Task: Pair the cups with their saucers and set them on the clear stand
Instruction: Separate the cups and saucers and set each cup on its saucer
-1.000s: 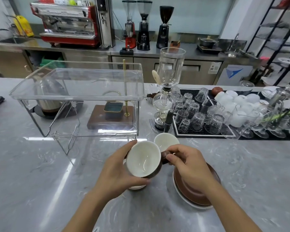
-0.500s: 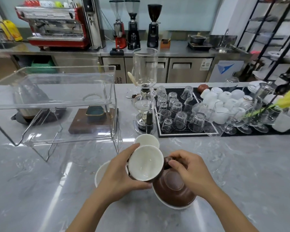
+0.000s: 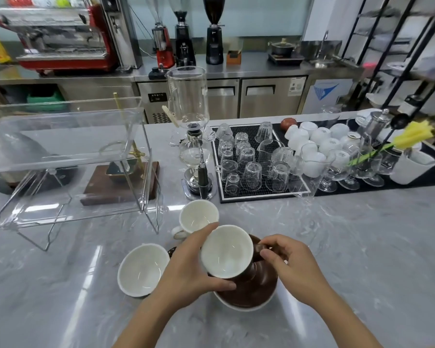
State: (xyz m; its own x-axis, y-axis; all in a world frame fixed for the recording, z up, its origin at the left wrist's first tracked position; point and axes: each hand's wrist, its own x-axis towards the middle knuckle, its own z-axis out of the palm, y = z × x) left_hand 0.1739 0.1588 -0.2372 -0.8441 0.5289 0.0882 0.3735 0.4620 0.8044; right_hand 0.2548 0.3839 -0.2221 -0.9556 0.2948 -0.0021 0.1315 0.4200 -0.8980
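The brown cup (image 3: 227, 254) is held tilted over the brown saucer (image 3: 251, 291), apparently to be seated on it. The left hand (image 3: 188, 270) cups its body for support; the right hand (image 3: 290, 266) pinches its handle to steer. Left of that saucer lies 1 white saucer (image 3: 142, 270); behind it stands 1 white cup (image 3: 198, 218); the clear stand (image 3: 65, 159) waits further left on the bench (image 3: 362, 247).

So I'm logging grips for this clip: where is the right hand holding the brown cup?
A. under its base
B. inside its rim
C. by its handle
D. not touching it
C: the right hand pinches the handle of the brown cup, while the left hand wraps round the cup's body, above the brown saucer.
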